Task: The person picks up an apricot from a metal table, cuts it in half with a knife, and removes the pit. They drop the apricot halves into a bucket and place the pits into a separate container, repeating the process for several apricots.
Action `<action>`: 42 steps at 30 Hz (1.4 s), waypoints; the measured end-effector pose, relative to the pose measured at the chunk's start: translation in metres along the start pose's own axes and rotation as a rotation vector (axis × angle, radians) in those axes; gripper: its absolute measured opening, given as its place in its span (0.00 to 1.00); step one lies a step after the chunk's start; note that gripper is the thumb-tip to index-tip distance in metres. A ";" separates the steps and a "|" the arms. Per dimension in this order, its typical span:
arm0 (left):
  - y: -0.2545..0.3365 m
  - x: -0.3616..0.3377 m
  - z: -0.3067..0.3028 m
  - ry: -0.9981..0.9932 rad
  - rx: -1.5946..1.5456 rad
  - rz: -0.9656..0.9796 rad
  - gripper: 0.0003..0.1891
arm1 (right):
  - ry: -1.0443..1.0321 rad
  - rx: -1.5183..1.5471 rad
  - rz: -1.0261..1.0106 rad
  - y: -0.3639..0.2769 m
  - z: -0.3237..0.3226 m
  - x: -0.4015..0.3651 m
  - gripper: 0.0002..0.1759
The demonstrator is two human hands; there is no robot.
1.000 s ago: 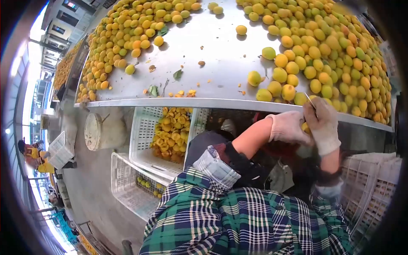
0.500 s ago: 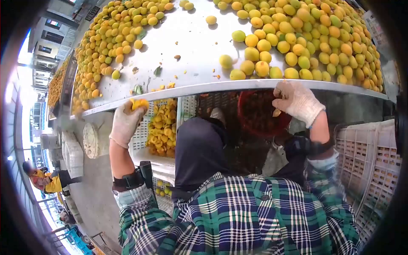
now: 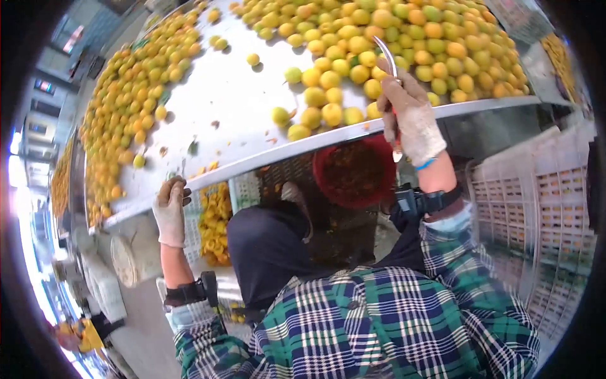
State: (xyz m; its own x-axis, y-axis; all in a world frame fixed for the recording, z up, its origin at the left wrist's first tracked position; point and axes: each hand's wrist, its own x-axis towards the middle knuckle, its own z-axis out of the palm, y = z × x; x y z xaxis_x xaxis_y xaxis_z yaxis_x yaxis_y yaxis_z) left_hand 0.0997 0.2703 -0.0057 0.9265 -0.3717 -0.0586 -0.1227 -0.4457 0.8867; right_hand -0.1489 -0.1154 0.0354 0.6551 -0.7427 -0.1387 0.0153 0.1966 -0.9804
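My left hand [image 3: 170,211], in a white glove with soiled fingertips, is at the metal table's front edge. Its fingers are loosely bent and a little apart, and no fruit shows in them. My right hand [image 3: 413,120], gloved too, is closed around a knife [image 3: 387,57] with a curved silver blade pointing up and a bit of red handle showing. The blade is in front of whole yellow-orange apricots [image 3: 360,45] heaped on the tabletop [image 3: 221,82]. Below and right of my left hand, a white crate [image 3: 191,230] holds split apricot pieces [image 3: 216,218].
A red basin [image 3: 322,170] with dark contents stands under the table, beyond my knees. Stacked white crates [image 3: 536,208] rise at my right. A pale bucket [image 3: 124,260] is at left on the floor. A person in yellow [image 3: 79,335] is farther off at lower left.
The orange apricot piece has left my left hand. My right hand has risen over the table edge, and the knife blade now shows. The whole view has shifted and tilted.
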 end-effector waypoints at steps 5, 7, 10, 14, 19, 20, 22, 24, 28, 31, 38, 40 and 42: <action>0.088 0.033 0.079 -0.349 0.111 0.153 0.17 | 0.157 0.154 0.030 0.007 -0.021 0.012 0.20; 0.102 0.052 0.109 -0.446 0.158 0.181 0.19 | 0.147 0.184 -0.011 0.008 -0.028 0.008 0.18; 0.103 0.077 0.154 -0.497 0.232 0.283 0.21 | 0.085 0.175 0.027 0.001 -0.041 0.007 0.17; 0.106 0.092 0.205 -0.470 0.189 0.435 0.22 | 0.247 0.338 0.007 -0.006 -0.046 0.010 0.16; 0.115 0.116 0.249 -0.276 0.526 0.488 0.27 | 0.296 0.429 -0.005 -0.007 -0.057 0.014 0.16; 0.116 0.120 0.254 -0.247 0.597 0.471 0.28 | 0.295 0.418 -0.010 -0.007 -0.060 0.014 0.16; 0.118 0.123 0.264 -0.265 0.681 0.512 0.28 | 0.300 0.379 0.004 -0.011 -0.063 0.011 0.16; 0.120 0.117 0.273 -0.269 0.799 0.665 0.27 | 0.304 0.382 0.022 -0.009 -0.069 0.010 0.15; 0.128 0.129 0.284 -0.291 1.050 0.737 0.25 | 0.299 0.368 0.126 -0.006 -0.074 0.010 0.15; 0.126 0.143 0.294 -0.362 1.014 0.621 0.24 | 0.249 0.278 0.151 -0.011 -0.072 0.008 0.14; 0.112 0.159 0.291 -0.426 0.805 0.622 0.19 | 0.078 0.322 0.191 -0.004 -0.061 0.009 0.09; 0.108 0.152 0.293 -0.406 0.674 0.574 0.18 | 0.070 0.346 0.205 -0.003 -0.057 0.007 0.09; 0.103 0.146 0.296 -0.459 0.340 0.446 0.17 | 0.069 0.355 0.212 -0.004 -0.054 0.005 0.10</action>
State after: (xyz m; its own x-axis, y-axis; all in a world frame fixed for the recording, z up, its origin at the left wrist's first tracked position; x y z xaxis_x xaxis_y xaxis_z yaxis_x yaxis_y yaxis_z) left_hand 0.1175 -0.0708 -0.0582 0.5288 -0.8485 0.0227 -0.6271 -0.3726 0.6840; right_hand -0.1864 -0.1544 0.0314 0.6197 -0.7010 -0.3529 0.1535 0.5492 -0.8215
